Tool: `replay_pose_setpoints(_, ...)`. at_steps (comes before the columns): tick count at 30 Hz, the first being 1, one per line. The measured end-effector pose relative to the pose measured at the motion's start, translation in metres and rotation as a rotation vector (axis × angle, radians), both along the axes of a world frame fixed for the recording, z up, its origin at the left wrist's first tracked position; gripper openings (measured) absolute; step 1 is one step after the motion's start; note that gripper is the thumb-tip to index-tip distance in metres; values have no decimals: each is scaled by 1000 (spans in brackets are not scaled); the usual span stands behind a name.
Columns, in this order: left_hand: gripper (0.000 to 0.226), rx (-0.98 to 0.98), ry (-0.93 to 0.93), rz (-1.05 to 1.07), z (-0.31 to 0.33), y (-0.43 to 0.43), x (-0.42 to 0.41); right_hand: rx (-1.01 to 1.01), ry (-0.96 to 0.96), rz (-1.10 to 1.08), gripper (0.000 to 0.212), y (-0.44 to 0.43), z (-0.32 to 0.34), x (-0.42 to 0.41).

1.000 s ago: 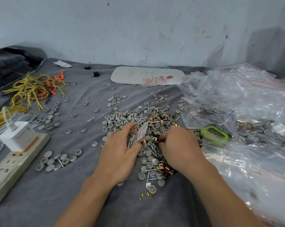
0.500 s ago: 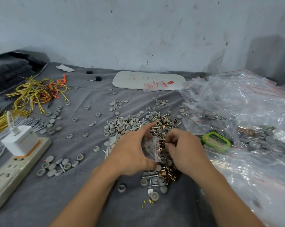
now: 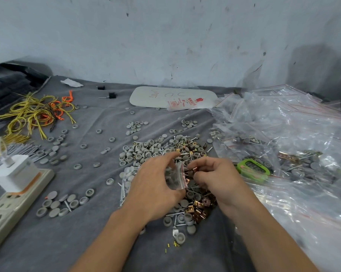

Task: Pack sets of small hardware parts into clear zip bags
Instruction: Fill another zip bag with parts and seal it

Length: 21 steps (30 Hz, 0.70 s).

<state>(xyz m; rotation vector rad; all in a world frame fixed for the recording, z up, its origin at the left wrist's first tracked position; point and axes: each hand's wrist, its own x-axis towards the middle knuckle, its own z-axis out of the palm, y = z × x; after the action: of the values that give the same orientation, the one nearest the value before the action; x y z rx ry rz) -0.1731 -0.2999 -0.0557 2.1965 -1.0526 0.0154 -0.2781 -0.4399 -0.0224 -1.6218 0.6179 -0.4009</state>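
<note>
I'm cupping a small zip bag (image 3: 177, 176) in my left hand (image 3: 155, 187), right hand (image 3: 219, 178) pinching a copper clip (image 3: 193, 171) beside it.

A clear zip bag (image 3: 176, 176) (red-striped mouth) stands upright at frame centre in the left hand (image 3: 154, 185); the right hand (image 3: 218, 177) pinches a copper clip (image 3: 194, 170) beside it. Grey caps and screws (image 3: 142, 152) lie heaped beneath.
</note>
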Motion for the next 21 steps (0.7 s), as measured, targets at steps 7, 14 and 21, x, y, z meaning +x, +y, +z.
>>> replay_pose_setpoints(7, 91, 10, 33, -12, -2, -2, 2, 198, -109, 110, 36, -1, 6, 0)
replay_pose_setpoints(14, 89, 18, 17, 2, -3, -4, 2, 90, -65, 86, 31, 2, -1, 5)
replay_pose_setpoints(21, 93, 61, -43, 13, -1, -3, 1, -157, -1, -8, 31, 0, -2, 3)
